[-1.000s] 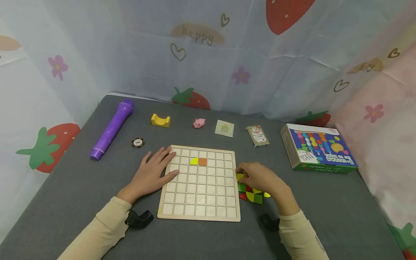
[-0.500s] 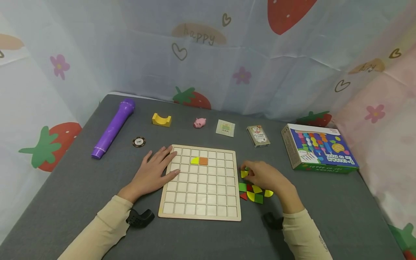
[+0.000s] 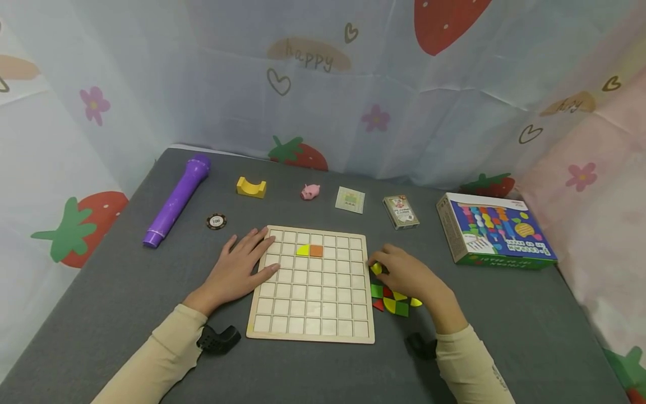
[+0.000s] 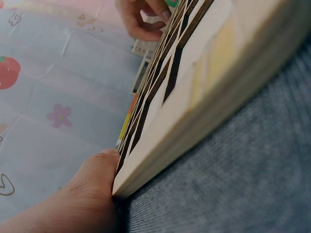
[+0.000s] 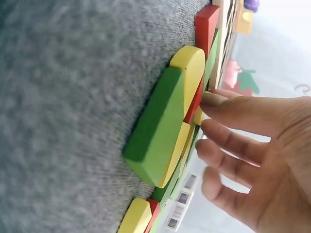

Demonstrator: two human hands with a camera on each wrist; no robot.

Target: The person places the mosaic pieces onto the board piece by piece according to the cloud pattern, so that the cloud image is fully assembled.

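A wooden grid board (image 3: pixel 313 314) lies on the grey table, with a yellow piece (image 3: pixel 302 250) and an orange piece (image 3: pixel 315 251) side by side in its second row. My left hand (image 3: pixel 252 252) lies flat against the board's left edge, fingers straight; its thumb (image 4: pixel 92 184) touches the board's corner (image 4: pixel 204 116). My right hand (image 3: pixel 379 265) pinches a small yellow piece (image 3: pixel 375 269) just off the board's right edge. Below it sits a pile of green, red and yellow pieces (image 3: pixel 393 302). The right wrist view shows a green piece (image 5: pixel 155 131) of the pile close to the fingers (image 5: pixel 233 116).
Along the back lie a purple tube (image 3: pixel 176 199), a poker chip (image 3: pixel 216 221), a yellow block (image 3: pixel 250 187), a pink pig (image 3: pixel 309 191), a small card packet (image 3: pixel 350 199) and a card deck (image 3: pixel 400 211). A colourful box (image 3: pixel 497 230) stands at right. Curtains enclose the table.
My right hand has picked a yellow piece out of the pile and brought it up beside the board's right edge. The left hand has stayed put.
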